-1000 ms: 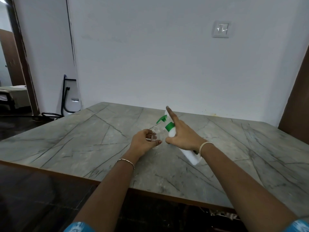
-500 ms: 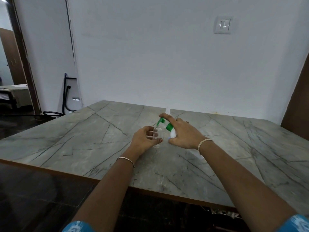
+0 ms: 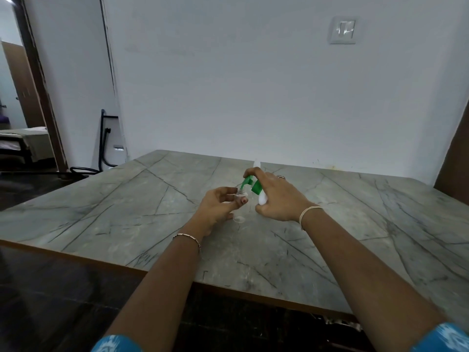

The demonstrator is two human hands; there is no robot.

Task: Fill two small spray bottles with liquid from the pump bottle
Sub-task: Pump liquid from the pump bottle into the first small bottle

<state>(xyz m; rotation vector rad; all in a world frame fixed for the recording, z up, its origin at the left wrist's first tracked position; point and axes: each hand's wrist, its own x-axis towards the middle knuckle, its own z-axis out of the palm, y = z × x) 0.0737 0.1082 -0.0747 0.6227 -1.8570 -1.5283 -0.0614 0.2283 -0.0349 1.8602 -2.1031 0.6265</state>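
My left hand (image 3: 218, 207) grips the clear spray bottle (image 3: 239, 214) upright at the centre of the frame, over the table (image 3: 127, 212). My right hand (image 3: 279, 199) clasps the tilted pump bottle (image 3: 262, 198) just right of it, forefinger on the green pump head, whose spout points into the spray bottle's mouth.

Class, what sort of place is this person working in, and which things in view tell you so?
Probably a room in a home: a marble-patterned table by a plain white wall with a light switch, and a doorway at the left showing what looks like a bed.
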